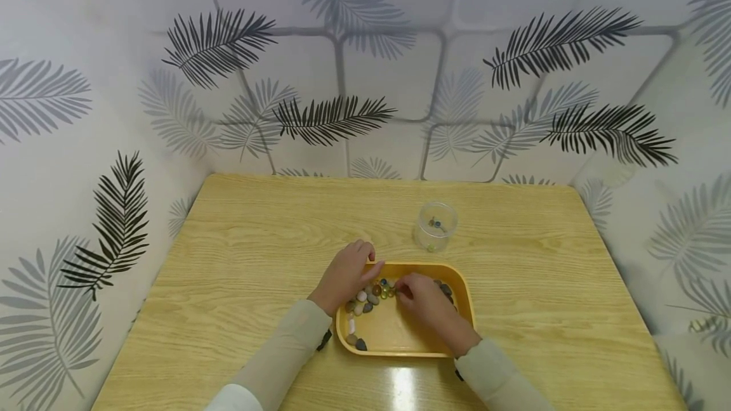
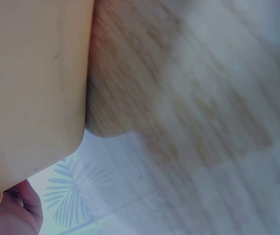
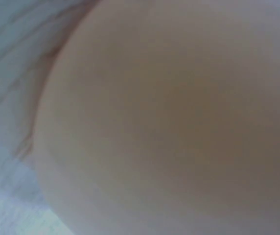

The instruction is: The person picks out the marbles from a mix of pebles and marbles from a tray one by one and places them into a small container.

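Observation:
A yellow tray (image 1: 400,353) stands on the table with stones and glass marbles inside. My left hand (image 1: 342,274) holds its far left corner, thumb over the rim and fingers bent outside. In the left wrist view, bent fingers of that left hand (image 2: 20,213) show beside the tray's outer wall (image 2: 32,98). Inside the tray, my right hand (image 1: 425,300) reaches down with bent fingers beside the glass marbles (image 1: 385,290); what lies between its fingertips is hidden. Pebbles (image 1: 368,303) line the left side, and dark stones (image 1: 445,289) lie partly behind the right hand.
Behind the tray stands a clear round container (image 1: 436,227) with a few small pieces in it, one of them blue. The wooden table (image 1: 257,221) meets a leaf-patterned wall covering (image 1: 388,151) at its back. A blurred tray wall (image 3: 154,122) fills most of the right wrist view.

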The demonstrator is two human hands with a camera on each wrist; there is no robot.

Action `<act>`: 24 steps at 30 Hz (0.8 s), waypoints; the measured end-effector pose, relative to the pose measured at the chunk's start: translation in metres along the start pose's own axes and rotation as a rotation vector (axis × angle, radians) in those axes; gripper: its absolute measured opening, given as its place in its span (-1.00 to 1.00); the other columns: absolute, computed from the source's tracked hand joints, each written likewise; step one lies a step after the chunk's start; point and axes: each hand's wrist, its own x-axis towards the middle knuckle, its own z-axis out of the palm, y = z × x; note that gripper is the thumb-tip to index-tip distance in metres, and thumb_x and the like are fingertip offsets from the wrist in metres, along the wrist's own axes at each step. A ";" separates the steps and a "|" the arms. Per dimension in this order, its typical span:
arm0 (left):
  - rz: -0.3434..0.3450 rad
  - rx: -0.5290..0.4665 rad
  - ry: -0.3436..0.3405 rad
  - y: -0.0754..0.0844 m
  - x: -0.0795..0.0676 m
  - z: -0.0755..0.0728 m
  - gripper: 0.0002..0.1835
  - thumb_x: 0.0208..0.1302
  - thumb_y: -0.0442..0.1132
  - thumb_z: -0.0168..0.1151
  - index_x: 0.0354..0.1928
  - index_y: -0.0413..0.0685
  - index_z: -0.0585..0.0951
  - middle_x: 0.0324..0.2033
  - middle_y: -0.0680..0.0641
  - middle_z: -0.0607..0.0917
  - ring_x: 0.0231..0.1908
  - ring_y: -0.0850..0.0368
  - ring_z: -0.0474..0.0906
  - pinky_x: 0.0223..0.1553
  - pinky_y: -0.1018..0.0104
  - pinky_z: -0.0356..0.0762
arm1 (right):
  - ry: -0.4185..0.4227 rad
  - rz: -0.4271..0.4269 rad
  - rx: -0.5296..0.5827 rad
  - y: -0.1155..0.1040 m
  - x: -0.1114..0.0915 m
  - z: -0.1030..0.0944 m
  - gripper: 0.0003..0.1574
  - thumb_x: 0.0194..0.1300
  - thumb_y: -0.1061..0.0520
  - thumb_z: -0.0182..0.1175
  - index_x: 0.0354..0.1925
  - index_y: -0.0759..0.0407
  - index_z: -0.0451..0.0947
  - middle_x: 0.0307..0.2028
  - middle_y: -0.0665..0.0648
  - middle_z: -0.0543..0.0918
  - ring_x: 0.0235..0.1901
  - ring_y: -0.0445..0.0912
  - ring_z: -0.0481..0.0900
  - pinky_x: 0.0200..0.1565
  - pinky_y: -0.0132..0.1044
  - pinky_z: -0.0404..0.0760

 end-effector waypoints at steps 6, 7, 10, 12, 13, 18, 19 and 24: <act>-0.007 0.008 -0.003 -0.002 0.000 0.002 -0.72 0.35 0.10 0.00 -0.31 0.06 0.41 -0.40 0.13 0.42 -0.42 0.24 0.32 -0.34 0.36 0.36 | -0.016 0.004 -0.012 0.001 0.000 0.001 -0.89 0.15 0.24 0.29 -0.28 0.18 0.61 -0.36 -0.01 0.58 -0.37 -0.20 0.49 -0.26 -0.28 0.52; -0.005 0.008 -0.002 -0.002 0.000 0.003 -0.71 0.34 0.11 0.01 -0.31 0.06 0.41 -0.40 0.13 0.41 -0.42 0.25 0.32 -0.35 0.36 0.36 | -0.019 0.002 -0.015 0.001 0.000 0.001 -0.89 0.15 0.24 0.30 -0.29 0.18 0.61 -0.37 -0.02 0.58 -0.38 -0.20 0.48 -0.27 -0.28 0.52; 0.003 0.005 0.001 -0.003 -0.001 0.003 -0.71 0.33 0.11 0.03 -0.31 0.05 0.40 -0.40 0.12 0.41 -0.42 0.24 0.31 -0.35 0.36 0.35 | -0.034 -0.004 -0.011 0.002 0.000 0.001 -0.89 0.15 0.24 0.29 -0.29 0.18 0.62 -0.38 -0.02 0.57 -0.39 -0.21 0.47 -0.29 -0.29 0.51; 0.013 -0.002 0.008 -0.003 -0.001 0.003 -0.71 0.33 0.10 0.04 -0.31 0.04 0.40 -0.41 0.11 0.41 -0.43 0.24 0.30 -0.37 0.36 0.34 | -0.048 -0.003 -0.004 0.002 0.001 0.002 -0.90 0.15 0.25 0.29 -0.29 0.18 0.62 -0.38 -0.02 0.58 -0.40 -0.22 0.47 -0.30 -0.29 0.50; 0.018 -0.005 0.013 -0.003 -0.001 0.003 -0.71 0.33 0.09 0.05 -0.31 0.04 0.40 -0.41 0.11 0.41 -0.43 0.23 0.30 -0.37 0.36 0.34 | -0.055 -0.003 0.001 0.002 0.001 0.002 -0.91 0.16 0.25 0.28 -0.30 0.18 0.63 -0.38 -0.02 0.58 -0.40 -0.22 0.47 -0.30 -0.28 0.50; 0.031 -0.007 0.031 -0.002 -0.002 0.002 -0.72 0.33 0.08 0.05 -0.31 0.03 0.40 -0.43 0.12 0.40 -0.46 0.25 0.28 -0.41 0.38 0.32 | -0.072 0.011 0.011 0.001 0.002 0.002 -0.93 0.16 0.24 0.27 -0.31 0.18 0.63 -0.39 -0.03 0.58 -0.42 -0.22 0.45 -0.31 -0.28 0.49; 0.031 -0.006 0.032 -0.002 -0.002 0.002 -0.72 0.33 0.09 0.05 -0.32 0.04 0.40 -0.43 0.13 0.39 -0.46 0.25 0.27 -0.41 0.39 0.32 | -0.073 0.013 0.010 0.001 0.002 0.002 -0.93 0.16 0.24 0.27 -0.31 0.18 0.63 -0.39 -0.03 0.58 -0.42 -0.22 0.45 -0.32 -0.28 0.49; 0.025 -0.002 0.028 -0.003 -0.002 0.003 -0.72 0.33 0.09 0.05 -0.32 0.04 0.40 -0.44 0.13 0.39 -0.47 0.26 0.27 -0.42 0.40 0.30 | -0.069 0.010 -0.001 0.000 0.001 0.003 -0.93 0.15 0.24 0.27 -0.32 0.18 0.62 -0.41 -0.03 0.57 -0.44 -0.22 0.44 -0.34 -0.30 0.48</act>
